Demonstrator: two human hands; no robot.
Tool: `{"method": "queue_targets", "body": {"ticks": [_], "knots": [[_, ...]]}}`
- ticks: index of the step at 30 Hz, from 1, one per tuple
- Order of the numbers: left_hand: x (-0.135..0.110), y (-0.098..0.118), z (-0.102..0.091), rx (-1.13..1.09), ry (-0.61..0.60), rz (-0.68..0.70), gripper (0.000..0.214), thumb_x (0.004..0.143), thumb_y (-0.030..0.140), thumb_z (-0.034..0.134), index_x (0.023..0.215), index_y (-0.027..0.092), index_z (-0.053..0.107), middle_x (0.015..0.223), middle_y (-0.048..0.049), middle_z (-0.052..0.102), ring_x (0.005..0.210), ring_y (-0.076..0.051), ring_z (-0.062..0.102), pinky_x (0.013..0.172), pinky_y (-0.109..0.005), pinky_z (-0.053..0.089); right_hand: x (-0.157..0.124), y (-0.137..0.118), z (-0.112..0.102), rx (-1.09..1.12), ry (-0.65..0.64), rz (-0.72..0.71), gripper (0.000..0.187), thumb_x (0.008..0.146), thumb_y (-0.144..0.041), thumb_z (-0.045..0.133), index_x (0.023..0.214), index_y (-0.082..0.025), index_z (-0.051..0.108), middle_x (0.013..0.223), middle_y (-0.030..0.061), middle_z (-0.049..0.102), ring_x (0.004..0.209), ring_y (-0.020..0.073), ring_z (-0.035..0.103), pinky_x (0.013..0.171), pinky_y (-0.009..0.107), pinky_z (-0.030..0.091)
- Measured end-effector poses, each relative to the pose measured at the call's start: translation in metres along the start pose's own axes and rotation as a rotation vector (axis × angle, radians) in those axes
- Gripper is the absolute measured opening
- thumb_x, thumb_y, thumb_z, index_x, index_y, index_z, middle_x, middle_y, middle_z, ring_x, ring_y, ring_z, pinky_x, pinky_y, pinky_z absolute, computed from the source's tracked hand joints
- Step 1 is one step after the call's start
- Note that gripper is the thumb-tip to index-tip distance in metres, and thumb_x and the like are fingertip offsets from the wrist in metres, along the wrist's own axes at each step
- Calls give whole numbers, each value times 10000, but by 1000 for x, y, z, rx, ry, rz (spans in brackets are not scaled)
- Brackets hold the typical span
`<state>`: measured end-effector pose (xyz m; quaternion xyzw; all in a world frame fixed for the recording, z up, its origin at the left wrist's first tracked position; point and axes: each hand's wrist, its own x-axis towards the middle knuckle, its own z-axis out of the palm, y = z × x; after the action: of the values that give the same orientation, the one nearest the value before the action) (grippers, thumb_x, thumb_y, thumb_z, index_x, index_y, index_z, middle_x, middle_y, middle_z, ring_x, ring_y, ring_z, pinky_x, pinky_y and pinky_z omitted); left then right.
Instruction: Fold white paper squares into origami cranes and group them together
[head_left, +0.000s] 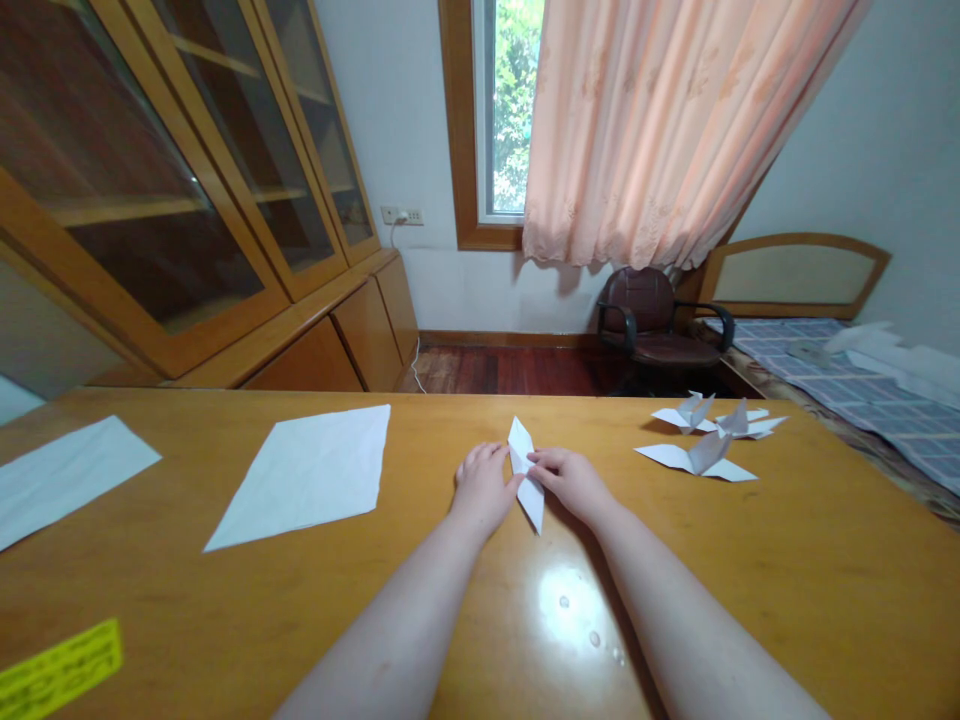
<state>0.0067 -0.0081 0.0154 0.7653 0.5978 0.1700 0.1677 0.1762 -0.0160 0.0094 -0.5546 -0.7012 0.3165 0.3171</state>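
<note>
A narrow piece of folded white paper (532, 496), pointed at both ends, lies on the wooden table between my two hands. From the left, my left hand (484, 485) pinches its edge with thumb and fingers. My right hand (568, 478) grips the middle of the same paper from the other side, fingertips close to the left thumb. Parts of the folds are covered by the fingers. Off to the right stand several folded paper cranes (705, 455) with raised tips and spread flat wings.
A flat white paper sheet (307, 475) rests left of my hands, with another sheet (71, 480) farther left. A yellow label (64, 668) is at the lower left. Beyond the table (420, 600) are a glass-door cabinet (262, 290), an armchair (649, 310) and a bed (832, 345).
</note>
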Motion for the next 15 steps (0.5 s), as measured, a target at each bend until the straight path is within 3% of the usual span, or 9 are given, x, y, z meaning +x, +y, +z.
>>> {"method": "queue_targets", "body": {"ticks": [3, 7, 12, 15], "knots": [[1, -1, 4, 25, -35, -32, 510, 785, 414, 574, 1255, 237, 490, 1359, -83, 452, 1299, -263, 303, 1055, -414, 235, 2, 2, 2, -89, 29, -20, 173, 734, -232, 621, 884, -205, 703, 1086, 76, 655, 1039, 224, 572, 938, 376, 398], [2, -2, 6, 8, -37, -28, 512, 773, 410, 590, 1247, 240, 494, 1359, -78, 453, 1300, -261, 308, 1058, -416, 235, 3, 4, 1, -212, 134, 19, 477, 684, -278, 688, 1142, -176, 602, 1147, 118, 616, 1072, 253, 542, 944, 404, 387], [2, -1, 5, -67, 15, 27, 386, 747, 321, 635, 1117, 240, 564, 1240, -50, 553, 1252, -225, 379, 1046, -357, 255, 2, 4, 1, -241, 96, -69, 302, 739, -273, 639, 1031, -198, 653, 1089, 90, 643, 1052, 234, 544, 946, 396, 378], [2, 1, 3, -136, 53, 49, 218, 738, 289, 642, 941, 220, 605, 1075, -39, 621, 1132, -215, 480, 978, -337, 327, 2, 4, 3, -163, 120, -34, 330, 725, -237, 646, 1051, -196, 628, 1036, 73, 657, 995, 217, 570, 920, 384, 400]]}}
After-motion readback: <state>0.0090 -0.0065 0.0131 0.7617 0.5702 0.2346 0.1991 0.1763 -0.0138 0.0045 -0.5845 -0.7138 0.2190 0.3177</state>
